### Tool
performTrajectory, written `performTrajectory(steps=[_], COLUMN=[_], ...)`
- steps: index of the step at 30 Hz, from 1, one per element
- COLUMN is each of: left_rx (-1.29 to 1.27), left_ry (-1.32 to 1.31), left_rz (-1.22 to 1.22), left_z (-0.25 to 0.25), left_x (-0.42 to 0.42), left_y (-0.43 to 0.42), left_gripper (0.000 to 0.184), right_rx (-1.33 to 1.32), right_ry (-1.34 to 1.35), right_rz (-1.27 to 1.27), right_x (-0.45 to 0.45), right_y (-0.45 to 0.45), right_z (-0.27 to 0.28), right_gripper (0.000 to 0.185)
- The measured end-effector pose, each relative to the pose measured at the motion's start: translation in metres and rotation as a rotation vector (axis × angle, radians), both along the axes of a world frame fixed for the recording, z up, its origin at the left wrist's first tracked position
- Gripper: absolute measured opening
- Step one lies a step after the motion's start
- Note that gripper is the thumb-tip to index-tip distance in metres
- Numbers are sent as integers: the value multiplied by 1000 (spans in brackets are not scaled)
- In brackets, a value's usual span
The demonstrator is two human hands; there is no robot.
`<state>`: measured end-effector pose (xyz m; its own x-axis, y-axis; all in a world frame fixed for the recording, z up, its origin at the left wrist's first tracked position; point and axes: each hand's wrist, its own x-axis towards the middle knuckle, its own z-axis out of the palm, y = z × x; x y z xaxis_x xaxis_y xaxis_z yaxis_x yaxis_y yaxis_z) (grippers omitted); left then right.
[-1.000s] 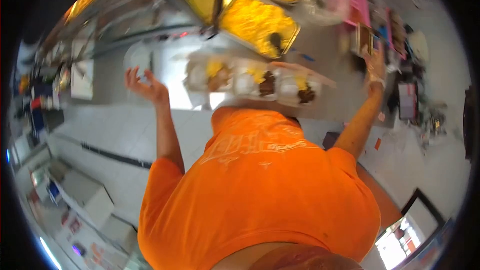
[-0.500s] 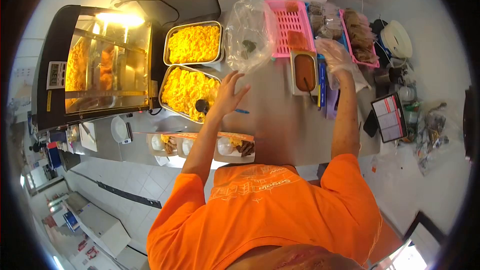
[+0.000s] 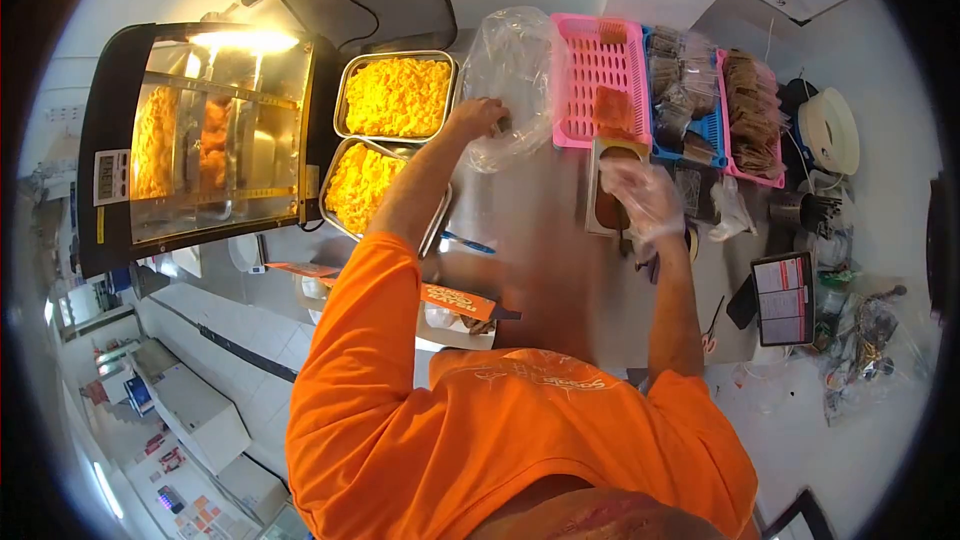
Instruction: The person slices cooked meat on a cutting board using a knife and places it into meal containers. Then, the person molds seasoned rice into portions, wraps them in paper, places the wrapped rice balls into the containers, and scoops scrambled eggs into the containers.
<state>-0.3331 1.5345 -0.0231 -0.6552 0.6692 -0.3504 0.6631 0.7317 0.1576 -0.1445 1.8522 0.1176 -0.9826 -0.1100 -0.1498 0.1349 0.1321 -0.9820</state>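
My left hand (image 3: pixel 478 120) reaches over the near side of a clear plastic bag (image 3: pixel 507 50). Its fingers are curled around something small and dark, whose kind is hidden. My right hand (image 3: pixel 645 202), in a clear plastic glove, is over a metal pan of brown sauce (image 3: pixel 613 202) and covers part of it; the glove blurs how its fingers lie. Below my left forearm are two metal trays of yellow scrambled-egg-like food, the far tray (image 3: pixel 397 95) and the near tray (image 3: pixel 365 185). Paper meal boxes (image 3: pixel 445 318) with orange printed flaps stand at the table's front edge, partly behind my left arm.
A lit glass food warmer (image 3: pixel 205 135) stands at left. Behind the sauce are a pink basket (image 3: pixel 575 70), a blue basket (image 3: pixel 715 130) with packets and another pink basket (image 3: pixel 752 176) of packets. A tablet (image 3: pixel 783 298), scissors (image 3: pixel 711 335) and a blue pen (image 3: pixel 467 242) lie nearby.
My left hand has moved forward from above the near tray to the plastic bag, and its spread fingers have curled. My gloved right hand has come back from the blue basket to the sauce pan.
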Motion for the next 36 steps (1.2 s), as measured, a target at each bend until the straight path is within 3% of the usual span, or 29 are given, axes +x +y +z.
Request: performTrajectory(steps=[1, 5, 8, 10, 11, 12, 13, 15, 18, 19, 20, 21, 24, 25, 27, 30, 33, 34, 35, 36], left_rx=[-83, 228, 798, 976, 1061, 1256, 1420, 1286, 1325, 1227, 1210, 1197, 828, 870, 681, 426, 653, 642, 260, 205], left_ry=[-26, 162, 353, 67, -78, -189, -411, -324, -179, -12, 55, 122, -11, -5, 247, 428, 451, 444, 502, 365], left_rz=[-34, 153, 364, 676, 835, 841, 912, 947, 1175, 1204, 1359, 1492, 1622, 1656, 1473, 1618, 1537, 1336, 1248, 1153], left_z=[5, 8, 20, 61, 88, 110, 153, 192, 237, 229, 219, 206, 132, 92, 7, 40, 63, 61, 25, 37], left_x=[-2, 7, 3, 21, 35, 55, 88, 148, 258, 293, 332, 362, 421, 424, 420, 403, 410, 418, 431, 436], left_y=[-3, -15, -16, -22, -27, -39, -47, -102, -192, -234, -268, -298, -384, -409, -453, -422, -390, -370, -350, -319], left_gripper=[47, 42, 34, 32, 31, 29, 27, 25, 21, 22, 24, 26, 32, 37, 43, 40, 33, 31, 37, 47], right_rx=[-20, -88, -183, -146, 96, 335, 413, 542, 618, 106, -23, -146, -28, -59, -114, 67, 14, 14, 11, 12], right_ry=[27, -14, 4, 97, 98, 99, 139, 207, 447, 222, 179, 142, -13, -20, -34, 48, 65, 27, -8, -38], right_rz=[-17, -156, -212, -150, -147, -135, -125, -99, -9, 29, 73, 100, 117, 141, 167, 153, 27, -4, -39, -84], right_x=[10, 41, 50, 33, 22, 11, -5, -27, -25, -26, -22, -21, -1, 7, 26, 49, 73, 78, 84, 86], right_y=[12, 39, 36, 14, -5, -25, -43, -84, -145, -160, -172, -181, -202, -211, -225, -230, -218, -213, -205, -195], right_z=[-8, -38, -45, -40, -26, -14, -16, -10, 44, 20, 11, 3, -36, -39, -41, -31, -19, -25, -39, -44], right_gripper=[25, 24, 23, 22, 22, 23, 25, 27, 24, 24, 23, 23, 23, 23, 22, 23, 25, 26, 27, 29])
